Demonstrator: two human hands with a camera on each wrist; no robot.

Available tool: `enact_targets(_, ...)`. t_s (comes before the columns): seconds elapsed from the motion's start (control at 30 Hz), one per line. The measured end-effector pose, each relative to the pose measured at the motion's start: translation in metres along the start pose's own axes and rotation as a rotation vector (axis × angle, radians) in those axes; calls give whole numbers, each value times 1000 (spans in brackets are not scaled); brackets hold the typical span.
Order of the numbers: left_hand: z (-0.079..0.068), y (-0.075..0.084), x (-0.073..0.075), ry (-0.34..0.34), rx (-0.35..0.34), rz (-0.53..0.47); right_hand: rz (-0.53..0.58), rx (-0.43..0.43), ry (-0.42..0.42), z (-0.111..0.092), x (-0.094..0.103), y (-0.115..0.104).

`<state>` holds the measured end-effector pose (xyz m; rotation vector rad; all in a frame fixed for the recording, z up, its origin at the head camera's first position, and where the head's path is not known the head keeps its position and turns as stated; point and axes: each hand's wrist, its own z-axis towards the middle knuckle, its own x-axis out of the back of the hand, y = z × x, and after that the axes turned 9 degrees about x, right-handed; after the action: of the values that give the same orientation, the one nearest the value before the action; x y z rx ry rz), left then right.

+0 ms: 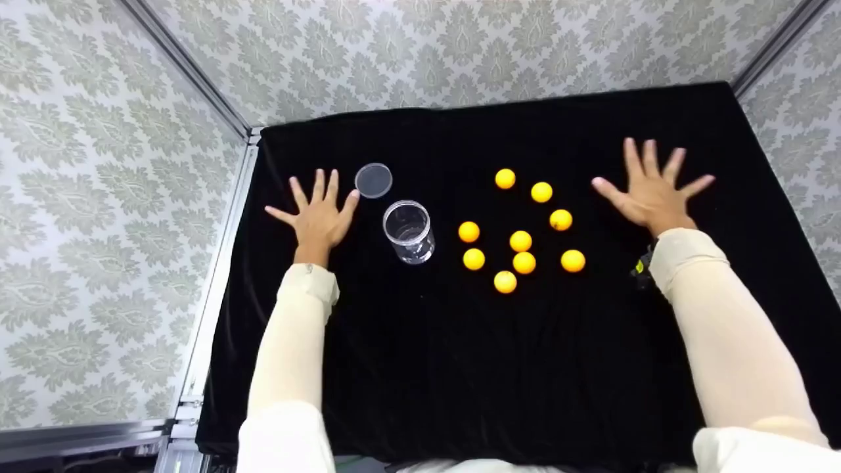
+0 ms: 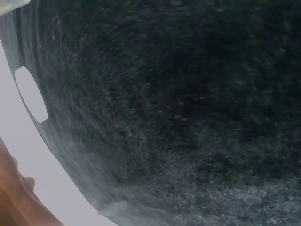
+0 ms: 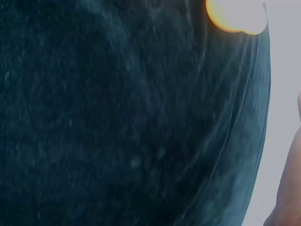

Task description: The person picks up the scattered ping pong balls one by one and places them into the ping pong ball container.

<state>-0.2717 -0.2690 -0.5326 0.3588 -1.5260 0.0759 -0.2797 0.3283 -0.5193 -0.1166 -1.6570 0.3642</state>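
Fingers spread wide, my left hand [image 1: 320,218] is at the left of the black-covered table, holding nothing. Just right of its thumb lies a round clear lid [image 1: 373,180]. An uncapped clear jar [image 1: 415,244] stands a little nearer the middle. Several orange table tennis balls [image 1: 520,241] are scattered between the jar and my right hand [image 1: 655,194]. That hand is likewise spread and holds nothing, to the right of the balls. In the right wrist view, washed-out balls [image 3: 230,16] show at the top. Whether either palm touches the cloth, I cannot tell.
Black cloth [image 1: 460,368] covers the table. A metal frame rail [image 1: 220,276] runs along its left edge, and patterned wall panels [image 1: 433,59] stand behind and at both sides. A small dark object with a yellow mark [image 1: 640,268] is beside the right cuff.
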Motion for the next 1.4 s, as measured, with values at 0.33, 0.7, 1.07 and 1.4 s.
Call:
enact_targets(0.33, -48, 15, -10, 107, -452, -423, 0, 530, 264, 13, -41, -124)
enact_targets(0.7, -82, 50, -40, 58, -564, -517, 14, 798, 345, 3, -106, -249)
enact_targets(1.07, -81, 59, -41, 116, -598, -536, 73, 775, 375, 5, -117, -262)
enact_targets(1.4, -105, 69, -23, 208, -672, -480, 103, 797, 426, -25, -97, -255)
